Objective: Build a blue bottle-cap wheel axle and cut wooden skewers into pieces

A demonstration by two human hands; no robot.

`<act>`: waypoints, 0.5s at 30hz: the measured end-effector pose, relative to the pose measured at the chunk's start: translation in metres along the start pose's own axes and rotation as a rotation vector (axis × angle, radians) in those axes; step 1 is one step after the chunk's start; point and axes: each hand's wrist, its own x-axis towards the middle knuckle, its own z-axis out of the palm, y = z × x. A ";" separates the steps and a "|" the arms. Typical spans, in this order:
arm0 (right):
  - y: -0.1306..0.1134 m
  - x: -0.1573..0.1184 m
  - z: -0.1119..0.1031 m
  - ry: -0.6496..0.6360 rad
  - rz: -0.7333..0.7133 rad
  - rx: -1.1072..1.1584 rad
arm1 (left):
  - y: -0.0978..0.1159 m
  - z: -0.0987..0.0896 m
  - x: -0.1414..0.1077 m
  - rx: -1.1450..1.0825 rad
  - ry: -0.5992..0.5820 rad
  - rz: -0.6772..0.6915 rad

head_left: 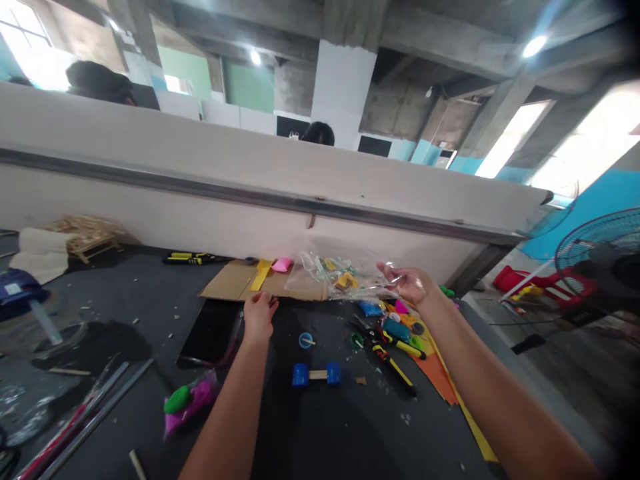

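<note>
Pinching tight on the right corner of a clear plastic bag (340,277), the right hand (407,283) is holding it over the right end of a cardboard sheet (225,283). Yellow and green pieces are sitting inside the bag. The left hand (259,317) is curling its fingers at the near edge of the cardboard, though whether they are clamped on anything cannot be told. Just beyond those fingers, a yellow strip (261,275) and a pink piece (281,265) are lying on the cardboard. Nearer, blue wheels on a wooden axle (316,375) are sitting on the dark tabletop (125,293) between the two arms. To the right, a yellow-handled screwdriver (393,367) is lying beside orange paper (435,377). A black tablet (210,331) is lying just left of the left hand, and a pink bag (203,397) is lying near left with a green lump (177,400) against it.
</note>
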 end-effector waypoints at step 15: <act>0.037 0.019 0.059 -0.045 -0.010 -0.068 | -0.035 0.037 -0.041 -0.076 -0.200 0.002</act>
